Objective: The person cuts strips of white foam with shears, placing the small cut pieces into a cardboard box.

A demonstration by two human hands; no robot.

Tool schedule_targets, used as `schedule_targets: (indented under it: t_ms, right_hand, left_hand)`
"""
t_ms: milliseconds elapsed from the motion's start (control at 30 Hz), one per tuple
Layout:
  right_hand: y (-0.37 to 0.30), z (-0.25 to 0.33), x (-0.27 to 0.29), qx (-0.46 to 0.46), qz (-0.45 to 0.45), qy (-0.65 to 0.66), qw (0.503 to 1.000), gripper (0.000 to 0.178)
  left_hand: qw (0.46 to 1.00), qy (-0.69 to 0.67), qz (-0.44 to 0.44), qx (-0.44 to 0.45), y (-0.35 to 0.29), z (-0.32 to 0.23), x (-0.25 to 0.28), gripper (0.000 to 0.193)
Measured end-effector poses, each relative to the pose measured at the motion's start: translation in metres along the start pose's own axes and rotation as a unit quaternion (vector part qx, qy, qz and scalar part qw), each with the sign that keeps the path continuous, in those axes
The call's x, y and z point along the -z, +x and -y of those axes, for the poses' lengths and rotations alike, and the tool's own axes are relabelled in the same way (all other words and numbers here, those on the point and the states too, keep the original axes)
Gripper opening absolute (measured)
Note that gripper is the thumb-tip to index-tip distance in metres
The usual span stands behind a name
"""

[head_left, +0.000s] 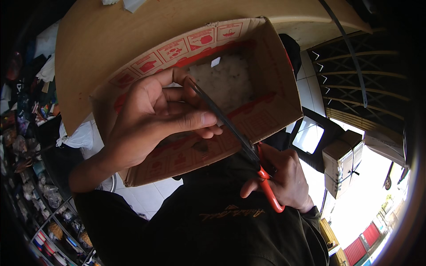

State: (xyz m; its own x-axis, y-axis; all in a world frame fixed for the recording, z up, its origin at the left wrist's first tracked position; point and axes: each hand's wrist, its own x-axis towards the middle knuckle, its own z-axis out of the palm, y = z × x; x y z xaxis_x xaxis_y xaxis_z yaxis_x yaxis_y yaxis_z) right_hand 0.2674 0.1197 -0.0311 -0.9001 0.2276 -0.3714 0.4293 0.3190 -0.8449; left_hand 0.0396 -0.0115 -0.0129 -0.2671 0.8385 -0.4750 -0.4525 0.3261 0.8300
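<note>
I see matt brown cardboard in the box (266,102), dull dark metal on the scissors (248,148) blades with glossy red plastic handles, and smooth wood on the tabletop (111,40).

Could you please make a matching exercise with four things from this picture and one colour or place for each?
Things:
1. scissors
2. cardboard box
3. left hand
4. small strapped box

Descriptions:
A. on the floor at the right, bound with a dark strap
B. red handles, held in the right hand
C. fingers pinched at the blade tip, over the box opening
D. brown with red printed panels, open, showing a pale bottom

Pairs: 1-B, 2-D, 3-C, 4-A
</note>
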Motion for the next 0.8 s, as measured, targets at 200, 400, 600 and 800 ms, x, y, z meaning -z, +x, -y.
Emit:
schedule_targets:
  t_ms: [200,400,600,800]
  right_hand:
    - [-0.003,-0.022,0.004,0.009,-0.005,0.111,0.994,0.066]
    - [-0.012,-0.028,-0.003,-0.029,-0.131,0.207,0.969,0.081]
    - [-0.016,-0.028,-0.007,-0.03,-0.188,0.176,0.966,0.078]
    - [-0.012,-0.024,-0.003,-0.049,-0.133,0.183,0.973,0.071]
  left_hand:
    - [0.999,0.048,0.001,-0.004,-0.001,-0.001,0.005,0.024]
    - [0.974,0.206,0.002,-0.09,0.005,0.005,0.023,0.018]
    - [0.922,0.354,-0.102,-0.119,0.008,-0.035,0.04,0.013]
    - [0.825,0.423,-0.249,-0.281,0.061,-0.069,0.12,0.017]
